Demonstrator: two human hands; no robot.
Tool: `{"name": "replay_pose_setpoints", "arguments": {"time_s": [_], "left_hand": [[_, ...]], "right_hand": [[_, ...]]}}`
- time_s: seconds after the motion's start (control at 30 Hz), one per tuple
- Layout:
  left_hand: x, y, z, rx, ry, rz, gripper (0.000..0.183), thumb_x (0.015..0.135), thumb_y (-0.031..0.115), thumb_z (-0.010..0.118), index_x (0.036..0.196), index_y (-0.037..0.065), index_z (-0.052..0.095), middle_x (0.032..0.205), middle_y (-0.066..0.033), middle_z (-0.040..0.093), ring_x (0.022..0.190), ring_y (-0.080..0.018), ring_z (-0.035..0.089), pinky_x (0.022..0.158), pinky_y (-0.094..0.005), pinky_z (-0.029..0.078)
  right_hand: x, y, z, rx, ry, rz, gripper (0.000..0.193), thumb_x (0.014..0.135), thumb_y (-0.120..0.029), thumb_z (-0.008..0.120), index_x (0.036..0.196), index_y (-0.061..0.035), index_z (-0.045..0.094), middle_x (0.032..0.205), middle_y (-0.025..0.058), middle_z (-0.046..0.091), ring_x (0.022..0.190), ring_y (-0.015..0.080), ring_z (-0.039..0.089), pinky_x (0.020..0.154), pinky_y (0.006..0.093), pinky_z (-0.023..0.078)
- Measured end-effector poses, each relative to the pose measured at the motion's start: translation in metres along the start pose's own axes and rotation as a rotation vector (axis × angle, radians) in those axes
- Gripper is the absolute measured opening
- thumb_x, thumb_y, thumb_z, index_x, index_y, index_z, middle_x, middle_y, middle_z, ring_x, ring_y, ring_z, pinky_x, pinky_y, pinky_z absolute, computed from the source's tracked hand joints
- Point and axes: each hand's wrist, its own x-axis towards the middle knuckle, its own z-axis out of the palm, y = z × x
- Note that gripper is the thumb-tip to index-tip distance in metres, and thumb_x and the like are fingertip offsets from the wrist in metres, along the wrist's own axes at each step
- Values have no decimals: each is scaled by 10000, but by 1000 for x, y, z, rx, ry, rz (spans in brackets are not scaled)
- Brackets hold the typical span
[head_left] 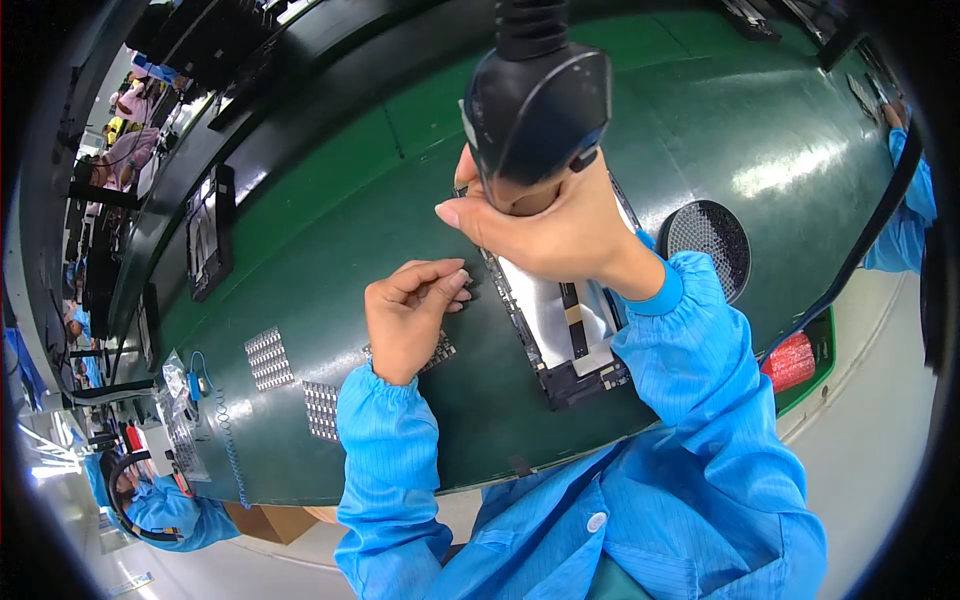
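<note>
A tablet-like device (550,320) lies opened on the green table (300,310), its silver interior and black board edge exposed. My right hand (560,230) rests over its far part, thumb and forefinger curled toward each other. A black nozzle (540,110) hangs over that hand, hiding the other fingers and whatever they hold. My left hand (410,310) is closed beside the device's left edge, thumb and fingertips pinched together. Anything in that pinch is too small to make out. Under its wrist shows part of a sheet of small parts (440,352).
Two sheets of small metallic parts (268,358) lie left, near a coiled blue cord (228,440). A round black mesh dish (708,248) stands right of the device. A dark frame (210,232) is at far left. Other people in blue (905,220) work at both sides.
</note>
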Motion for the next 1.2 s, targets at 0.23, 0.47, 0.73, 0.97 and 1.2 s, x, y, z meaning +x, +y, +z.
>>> {"name": "replay_pose_setpoints", "arguments": {"time_s": [0.23, 0.47, 0.73, 0.97, 1.2], "left_hand": [[1, 1, 9, -81, -10, -126, 114, 812, -4, 652, 904, -67, 628, 783, -73, 656, 672, -108, 625, 602, -208, 502], [7, -7, 20, 9, -55, -24, 79, 808, 6, 658, 865, -47, 641, 762, -46, 642, 654, -79, 593, 585, -198, 477], [15, -14, 20, 173, -38, 252, 112, 784, -8, 672, 867, -59, 618, 741, -52, 629, 650, -87, 600, 576, -197, 477], [22, 1, 15, 29, -78, -87, 89, 774, -11, 669, 814, -31, 593, 728, -64, 635, 561, -85, 589, 444, -203, 462], [22, 1, 12, 55, -121, -154, 90, 769, 15, 681, 792, -22, 602, 695, -54, 629, 546, -86, 584, 429, -202, 459]], "right_hand": [[0, 12, -1, -58, 50, -89, 148, 683, -5, 694, 781, -7, 583, 651, -5, 590, 602, 28, 523, 516, 199, 408], [-2, 2, -4, -167, -47, -257, 282, 708, 73, 710, 899, -8, 519, 703, 40, 559, 586, 69, 563, 493, 198, 448], [-1, 1, 3, -218, -104, -381, 246, 703, 56, 714, 857, -19, 537, 731, 23, 534, 642, 64, 531, 572, 193, 440], [0, 18, 17, -178, -79, -323, 247, 700, 62, 714, 857, -6, 535, 745, 30, 542, 664, 66, 543, 578, 198, 452], [-2, 19, 21, -50, -100, -185, 266, 745, 111, 644, 912, 10, 464, 656, 63, 550, 558, 87, 565, 495, 213, 454]]}}
